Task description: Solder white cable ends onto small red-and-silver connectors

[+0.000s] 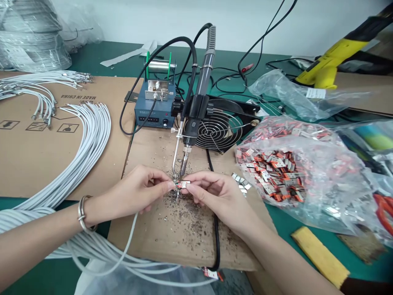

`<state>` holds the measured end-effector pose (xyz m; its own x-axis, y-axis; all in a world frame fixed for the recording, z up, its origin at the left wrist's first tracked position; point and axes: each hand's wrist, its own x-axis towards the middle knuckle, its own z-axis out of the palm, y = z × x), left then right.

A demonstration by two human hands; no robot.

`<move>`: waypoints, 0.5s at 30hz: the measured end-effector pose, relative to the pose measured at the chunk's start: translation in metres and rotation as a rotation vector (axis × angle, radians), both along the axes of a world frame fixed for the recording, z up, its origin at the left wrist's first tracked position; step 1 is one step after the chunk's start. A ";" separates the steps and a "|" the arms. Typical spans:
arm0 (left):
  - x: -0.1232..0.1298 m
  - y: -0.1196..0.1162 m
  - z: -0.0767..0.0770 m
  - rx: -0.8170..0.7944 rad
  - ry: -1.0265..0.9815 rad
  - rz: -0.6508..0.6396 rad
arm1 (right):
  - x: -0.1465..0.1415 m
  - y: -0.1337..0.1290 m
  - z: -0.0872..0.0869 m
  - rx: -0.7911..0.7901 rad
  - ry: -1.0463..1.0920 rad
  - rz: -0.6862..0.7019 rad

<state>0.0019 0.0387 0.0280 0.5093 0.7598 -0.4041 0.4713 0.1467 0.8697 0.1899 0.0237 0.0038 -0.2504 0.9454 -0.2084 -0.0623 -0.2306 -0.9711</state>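
Note:
My left hand is closed around the end of a white cable, which hangs down from it in a loop. Between the thumb and fingers of my right hand is a small orange-and-silver connector. The cable end and the connector meet under the tip of a soldering iron, which is clamped upright and tilted. Beside the tip comes a thin metal solder feed tube. Whether the tip touches the joint, I cannot tell. Dark solder bits lie scattered on the cardboard below.
A blue solder feeder with a solder spool stands behind, near a black fan. To the right lie a bag of orange connectors, several metal shells and a yellow sponge. White cable bundles fill the left.

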 end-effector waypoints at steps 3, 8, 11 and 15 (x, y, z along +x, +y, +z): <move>0.000 0.001 -0.002 0.003 -0.003 0.006 | 0.000 0.000 -0.001 0.020 0.015 0.005; 0.000 0.001 -0.003 -0.011 -0.010 0.009 | 0.000 -0.002 -0.001 0.018 0.000 -0.020; 0.000 0.001 -0.001 -0.020 -0.016 0.015 | 0.000 -0.003 0.000 0.012 -0.002 -0.025; 0.001 0.000 -0.001 -0.028 0.003 0.020 | 0.000 -0.003 0.001 0.021 -0.015 -0.010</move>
